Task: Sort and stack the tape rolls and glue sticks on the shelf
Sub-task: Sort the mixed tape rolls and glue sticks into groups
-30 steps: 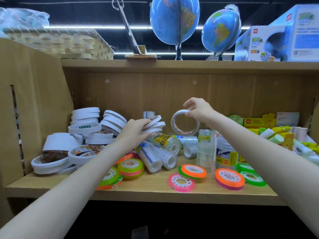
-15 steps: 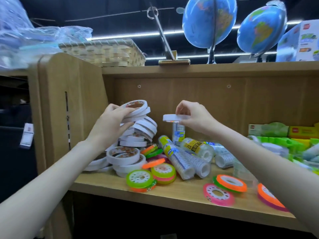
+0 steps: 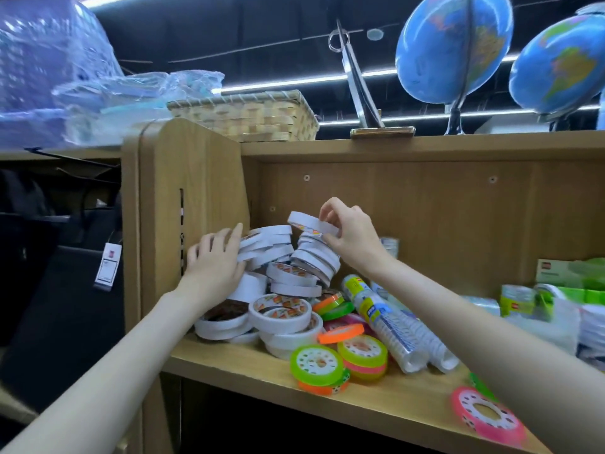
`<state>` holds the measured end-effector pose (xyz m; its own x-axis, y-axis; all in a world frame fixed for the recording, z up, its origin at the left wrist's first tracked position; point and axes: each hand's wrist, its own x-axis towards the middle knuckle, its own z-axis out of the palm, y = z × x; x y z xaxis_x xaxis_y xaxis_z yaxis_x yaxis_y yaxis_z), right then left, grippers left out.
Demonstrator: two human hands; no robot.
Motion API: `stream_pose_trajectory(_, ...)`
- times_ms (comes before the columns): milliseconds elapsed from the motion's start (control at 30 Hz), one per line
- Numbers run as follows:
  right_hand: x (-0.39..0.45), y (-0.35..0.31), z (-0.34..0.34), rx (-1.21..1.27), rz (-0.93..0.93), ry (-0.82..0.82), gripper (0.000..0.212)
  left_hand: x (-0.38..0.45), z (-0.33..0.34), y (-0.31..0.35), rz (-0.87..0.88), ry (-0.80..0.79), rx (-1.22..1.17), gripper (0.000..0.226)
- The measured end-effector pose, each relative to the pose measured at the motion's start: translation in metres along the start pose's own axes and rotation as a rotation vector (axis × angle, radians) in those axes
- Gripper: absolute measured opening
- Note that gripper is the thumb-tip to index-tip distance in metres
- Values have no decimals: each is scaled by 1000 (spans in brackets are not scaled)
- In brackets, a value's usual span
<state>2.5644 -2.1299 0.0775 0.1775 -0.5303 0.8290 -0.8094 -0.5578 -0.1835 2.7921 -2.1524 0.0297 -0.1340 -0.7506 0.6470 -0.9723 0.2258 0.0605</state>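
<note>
right hand (image 3: 348,239) pinched a white tape roll (image 3: 312,225) over the leaning stack (image 3: 314,260); left hand (image 3: 214,260), fingers straight, braced the adjacent stack (image 3: 266,244) against toppling.

The wooden shelf (image 3: 248,371) holds a pile of white tape rolls (image 3: 278,309), bright green, orange and pink tape rolls (image 3: 334,365), and wrapped clear tape packs (image 3: 389,326).

My head camera sits close to the shelf (image 3: 229,362), facing forward and slightly left, level with it.
</note>
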Motion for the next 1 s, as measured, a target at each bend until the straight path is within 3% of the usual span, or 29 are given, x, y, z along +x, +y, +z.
stream_pose_trajectory(67, 5, -8, 12, 40, 8, 21, 21, -4, 1, 2, -34, 59, 17, 65)
stream_pose_trajectory(200, 9, -15, 33, -66, -50, -96, 21, -19, 6, -6, -6, 197, -170, 66)
stream_pose_trajectory(367, 23, -17, 33, -26, -62, 170, 20, -36, 11, -10, 150, 243, -227, 58)
stream_pose_trajectory(467, 45, -21, 40, -51, -61, 182, 21, -31, 7, -8, 134, 230, -277, 54)
stream_pose_trajectory(533, 58, -18, 53, -115, -19, 89, 24, -28, 3, -7, 124, 228, -287, 54)
stream_pose_trajectory(667, 58, -2, 70, -174, 3, -327, 36, -29, 2, -8, 136, 181, -251, 55)
stream_pose_trajectory(800, 44, 4, 34, -175, -67, -268, 34, -35, 1, -9, 177, 349, -289, 42)
stream_pose_trajectory(867, 28, 10, 5, -243, -99, -331, 27, -45, 2, -2, 218, 424, -370, 34)
stream_pose_trajectory(1000, -29, 20, -57, -177, 17, -604, 19, -78, 2, 28, 291, 300, -617, 43)
